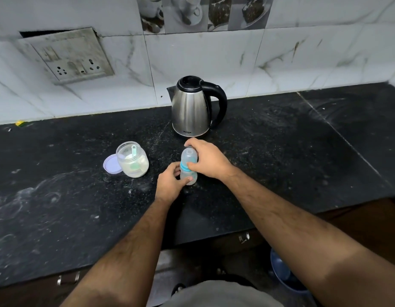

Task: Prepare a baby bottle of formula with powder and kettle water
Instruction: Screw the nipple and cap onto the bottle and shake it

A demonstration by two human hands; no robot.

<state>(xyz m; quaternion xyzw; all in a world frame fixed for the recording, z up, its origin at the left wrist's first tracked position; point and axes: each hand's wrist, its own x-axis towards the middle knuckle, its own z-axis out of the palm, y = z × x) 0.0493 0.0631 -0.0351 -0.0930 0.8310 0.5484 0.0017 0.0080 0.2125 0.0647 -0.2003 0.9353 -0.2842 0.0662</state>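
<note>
A clear baby bottle (187, 159) with a teal collar and a clear cap stands upright on the black counter (280, 165). My left hand (171, 182) grips its lower body. My right hand (206, 159) holds the cap and teal collar from the right, fingers curled round them. To the left stands an open glass jar (132, 160) of pale formula powder with a small teal scoop inside. Its lilac lid (111, 164) lies flat beside it. A steel kettle (192, 107) with a black lid and handle stands behind the bottle.
A tiled wall with a socket plate (70, 56) runs behind the counter. The counter's front edge lies near my body, with drawer handles below. A blue bucket (283, 271) sits on the floor at lower right.
</note>
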